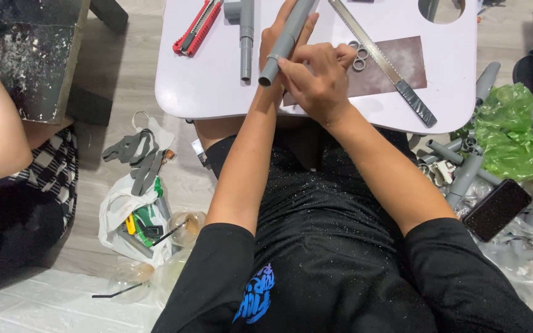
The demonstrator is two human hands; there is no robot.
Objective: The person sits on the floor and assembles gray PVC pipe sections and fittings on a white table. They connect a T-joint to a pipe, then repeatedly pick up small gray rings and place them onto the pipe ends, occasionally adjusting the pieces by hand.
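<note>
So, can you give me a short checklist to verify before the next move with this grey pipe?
1. Left hand holds the grey pipe: ok.
2. Right hand fingertips at the pipe's near end: ok.
3. Near end hangs free above the white table: ok.
4. Saw blade lies apart from both hands: ok.
5. Red utility knife blade retracted: cannot tell.
6. Any tool in the right hand: cannot tell.

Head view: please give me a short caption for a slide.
Left hand holds a grey pipe above a white table; right hand touches its end.
</note>
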